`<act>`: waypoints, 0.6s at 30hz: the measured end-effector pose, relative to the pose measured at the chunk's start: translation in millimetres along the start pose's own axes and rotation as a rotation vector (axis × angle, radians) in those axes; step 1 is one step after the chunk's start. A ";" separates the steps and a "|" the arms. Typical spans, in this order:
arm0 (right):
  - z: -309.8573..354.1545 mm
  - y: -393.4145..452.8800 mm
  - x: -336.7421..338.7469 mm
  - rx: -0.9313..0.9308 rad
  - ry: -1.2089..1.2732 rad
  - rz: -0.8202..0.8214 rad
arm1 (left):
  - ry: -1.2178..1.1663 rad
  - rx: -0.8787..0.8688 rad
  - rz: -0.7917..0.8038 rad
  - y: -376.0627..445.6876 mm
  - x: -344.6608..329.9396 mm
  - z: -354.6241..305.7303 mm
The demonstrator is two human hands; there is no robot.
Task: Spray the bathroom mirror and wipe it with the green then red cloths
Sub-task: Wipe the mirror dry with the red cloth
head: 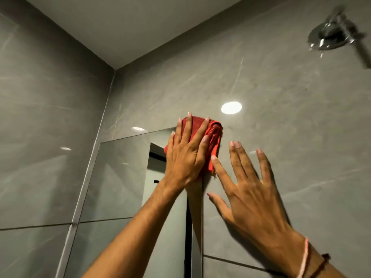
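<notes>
The bathroom mirror [120,177] hangs on the grey tiled wall, its top right corner near the middle of the view. My left hand [185,153] lies flat, fingers spread, pressing the red cloth [213,141] against that corner. The cloth sticks out above and to the right of the hand, partly over the wall tile. My right hand [249,189] rests flat on the wall just right of the mirror's edge, fingers apart, its index fingertip touching the cloth's lower edge. No green cloth or spray bottle is in view.
A chrome shower head [331,37] juts from the wall at the upper right. Grey tiled walls [291,117] meet in a corner [108,101] left of the mirror, under a pale ceiling. The mirror reflects a doorway.
</notes>
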State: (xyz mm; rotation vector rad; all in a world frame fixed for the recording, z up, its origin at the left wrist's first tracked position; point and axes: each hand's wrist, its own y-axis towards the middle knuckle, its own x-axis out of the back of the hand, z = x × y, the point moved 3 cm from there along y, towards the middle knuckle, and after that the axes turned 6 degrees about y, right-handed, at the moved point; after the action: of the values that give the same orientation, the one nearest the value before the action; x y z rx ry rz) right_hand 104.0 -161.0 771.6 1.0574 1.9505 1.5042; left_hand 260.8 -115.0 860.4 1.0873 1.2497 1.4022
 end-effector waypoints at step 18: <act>10.5 11.5 -71.4 -0.004 -0.045 -0.160 | 0.042 0.726 0.001 -179.6 0.3 358.1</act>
State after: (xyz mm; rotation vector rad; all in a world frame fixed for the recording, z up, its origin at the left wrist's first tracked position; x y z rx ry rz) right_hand 158.0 -210.1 772.5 0.9030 1.9506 1.3859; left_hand 627.1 -46.3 713.4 1.5331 1.8568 0.9777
